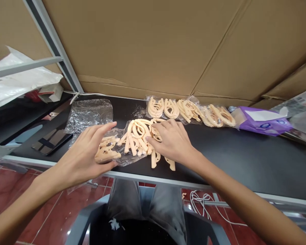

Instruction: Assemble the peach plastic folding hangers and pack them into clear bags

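Observation:
A loose pile of cream plastic clips [137, 136] lies on the black table [244, 160] near its front edge. My left hand [88, 153] is curled round a clear plastic bag [108, 149] with several clips inside, thumb below and fingers above. My right hand [172, 139] lies palm down on the pile's right side, fingers bent onto the clips. Two clips [165, 161] stick out below that hand.
A row of filled clip bags [191, 110] lines the back of the table. Empty clear bags [90, 114] lie at the left, a dark phone [52, 141] beside them. A purple packet [261, 120] sits at the right. Cardboard sheets [168, 44] stand behind.

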### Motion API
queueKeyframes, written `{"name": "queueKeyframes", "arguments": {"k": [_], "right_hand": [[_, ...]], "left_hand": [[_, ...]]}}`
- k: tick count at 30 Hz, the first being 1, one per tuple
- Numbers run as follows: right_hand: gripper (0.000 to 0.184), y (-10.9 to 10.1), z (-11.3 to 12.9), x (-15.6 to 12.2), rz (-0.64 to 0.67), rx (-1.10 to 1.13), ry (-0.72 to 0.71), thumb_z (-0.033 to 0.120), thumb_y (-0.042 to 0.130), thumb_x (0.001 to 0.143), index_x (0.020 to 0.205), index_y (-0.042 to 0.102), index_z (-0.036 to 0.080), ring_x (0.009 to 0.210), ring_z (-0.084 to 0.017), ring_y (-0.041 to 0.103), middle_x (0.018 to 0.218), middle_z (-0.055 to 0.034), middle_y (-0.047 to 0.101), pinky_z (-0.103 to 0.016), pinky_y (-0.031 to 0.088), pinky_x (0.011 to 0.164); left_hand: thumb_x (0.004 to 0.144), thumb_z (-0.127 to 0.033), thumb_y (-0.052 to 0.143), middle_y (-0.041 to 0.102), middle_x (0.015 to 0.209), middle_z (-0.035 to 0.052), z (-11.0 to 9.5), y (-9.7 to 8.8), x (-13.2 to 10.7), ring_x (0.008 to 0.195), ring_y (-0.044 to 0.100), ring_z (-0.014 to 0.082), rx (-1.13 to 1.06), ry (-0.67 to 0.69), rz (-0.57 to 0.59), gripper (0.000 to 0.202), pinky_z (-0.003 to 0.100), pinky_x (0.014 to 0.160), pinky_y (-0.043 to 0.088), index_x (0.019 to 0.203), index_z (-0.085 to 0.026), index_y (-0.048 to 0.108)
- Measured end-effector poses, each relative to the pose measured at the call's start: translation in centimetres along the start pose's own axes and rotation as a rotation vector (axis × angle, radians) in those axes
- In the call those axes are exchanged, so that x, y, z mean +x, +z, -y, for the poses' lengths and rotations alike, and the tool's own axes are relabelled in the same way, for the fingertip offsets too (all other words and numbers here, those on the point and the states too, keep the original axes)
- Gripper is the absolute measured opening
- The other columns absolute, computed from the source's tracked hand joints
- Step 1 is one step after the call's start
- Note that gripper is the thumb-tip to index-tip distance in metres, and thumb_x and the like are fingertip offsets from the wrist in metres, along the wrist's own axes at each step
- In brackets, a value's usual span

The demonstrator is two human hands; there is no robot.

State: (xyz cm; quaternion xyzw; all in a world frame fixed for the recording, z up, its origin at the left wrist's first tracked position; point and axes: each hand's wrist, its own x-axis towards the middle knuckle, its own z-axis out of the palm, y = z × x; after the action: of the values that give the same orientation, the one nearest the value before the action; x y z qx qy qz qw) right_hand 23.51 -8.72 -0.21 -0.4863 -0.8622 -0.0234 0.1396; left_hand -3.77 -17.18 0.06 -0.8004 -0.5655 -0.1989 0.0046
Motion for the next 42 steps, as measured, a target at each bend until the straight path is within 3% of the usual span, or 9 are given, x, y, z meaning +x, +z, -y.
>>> {"name": "queueKeyframes", "arguments": {"k": [4,12,17,23,27,30,34,38,42], "right_hand": [[0.036,-0.1,0.0,0.0,-0.038,-0.043,-0.001,0.035,0.046,0.098,0.103,0.075,0.015,0.115,-0.034,0.055,0.125,-0.0150,0.069,-0.047,0.039,0.093],[0.075,0.3,2.2,-0.8,-0.052,-0.047,-0.112,0.070,0.053,0.092,0.139,0.057,0.011,0.121,-0.038,0.050,0.132,-0.0200,0.065,-0.055,0.032,0.104],[0.067,0.2,2.7,-0.6,-0.042,-0.089,-0.161,0.066,0.051,0.093,0.134,0.060,0.013,0.114,-0.038,0.052,0.121,-0.0206,0.069,-0.054,0.033,0.101],[0.047,0.2,2.5,-0.5,-0.034,-0.096,-0.118,0.047,0.052,0.096,0.126,0.062,0.012,0.110,-0.037,0.054,0.114,-0.0201,0.071,-0.052,0.034,0.099],[0.074,0.4,3.3,-0.7,-0.007,-0.066,-0.085,0.071,0.049,0.092,0.139,0.055,0.013,0.116,-0.041,0.053,0.125,-0.0220,0.068,-0.057,0.033,0.102],[0.088,0.6,4.0,-0.6,0.026,-0.083,-0.079,0.077,0.054,0.086,0.145,0.049,0.013,0.117,-0.044,0.053,0.128,-0.0244,0.066,-0.062,0.032,0.102],[0.081,0.5,4.3,-0.5,0.038,-0.106,-0.086,0.065,0.060,0.087,0.146,0.047,0.011,0.115,-0.044,0.053,0.126,-0.0256,0.067,-0.063,0.033,0.100],[0.060,0.2,4.0,-0.4,0.000,-0.102,-0.106,0.043,0.056,0.090,0.140,0.051,0.011,0.111,-0.040,0.055,0.117,-0.0227,0.072,-0.056,0.034,0.098],[0.054,0.2,3.6,-0.2,-0.058,-0.086,-0.129,0.035,0.056,0.087,0.135,0.055,0.010,0.105,-0.037,0.057,0.110,-0.0212,0.074,-0.050,0.035,0.095]], "left_hand": [[0.080,-0.040,0.070,0.050,0.148,0.0087,-0.4,-0.3,0.0,0.131,0.053,0.0384,-0.014,-0.013,0.013,0.088,0.057,0.109,0.047,0.155,-0.036,0.024],[0.079,-0.037,0.069,0.050,0.146,0.0102,-0.4,-0.2,0.1,0.129,0.053,0.0381,0.001,0.005,0.006,0.090,0.056,0.108,0.046,0.156,-0.036,0.021],[0.080,-0.038,0.069,0.050,0.145,0.0089,-0.4,-0.4,0.1,0.129,0.053,0.0376,0.013,0.018,0.011,0.090,0.054,0.108,0.046,0.155,-0.037,0.020],[0.082,-0.040,0.068,0.052,0.146,0.0060,-0.3,-0.3,-0.2,0.130,0.052,0.0361,0.015,-0.006,-0.001,0.089,0.053,0.109,0.045,0.155,-0.041,0.017],[0.081,-0.040,0.069,0.052,0.145,0.0059,-0.4,-0.3,-0.3,0.130,0.052,0.0368,0.010,-0.003,-0.005,0.091,0.054,0.110,0.044,0.155,-0.041,0.017],[0.080,-0.038,0.069,0.052,0.145,0.0066,-0.5,-0.5,-0.3,0.130,0.053,0.0369,0.001,-0.018,-0.004,0.091,0.055,0.110,0.044,0.156,-0.040,0.018],[0.078,-0.038,0.072,0.056,0.141,0.0064,-0.5,-0.5,-0.2,0.128,0.054,0.0356,-0.043,-0.035,-0.033,0.094,0.056,0.109,0.046,0.156,-0.038,0.021],[0.076,-0.039,0.074,0.058,0.139,0.0054,-0.2,-0.3,-0.2,0.128,0.054,0.0356,-0.073,-0.047,-0.036,0.095,0.055,0.109,0.046,0.156,-0.039,0.021],[0.077,-0.039,0.074,0.057,0.141,0.0050,-0.1,-0.2,-0.4,0.130,0.053,0.0372,-0.091,-0.049,-0.041,0.094,0.055,0.109,0.047,0.156,-0.040,0.022]]}}
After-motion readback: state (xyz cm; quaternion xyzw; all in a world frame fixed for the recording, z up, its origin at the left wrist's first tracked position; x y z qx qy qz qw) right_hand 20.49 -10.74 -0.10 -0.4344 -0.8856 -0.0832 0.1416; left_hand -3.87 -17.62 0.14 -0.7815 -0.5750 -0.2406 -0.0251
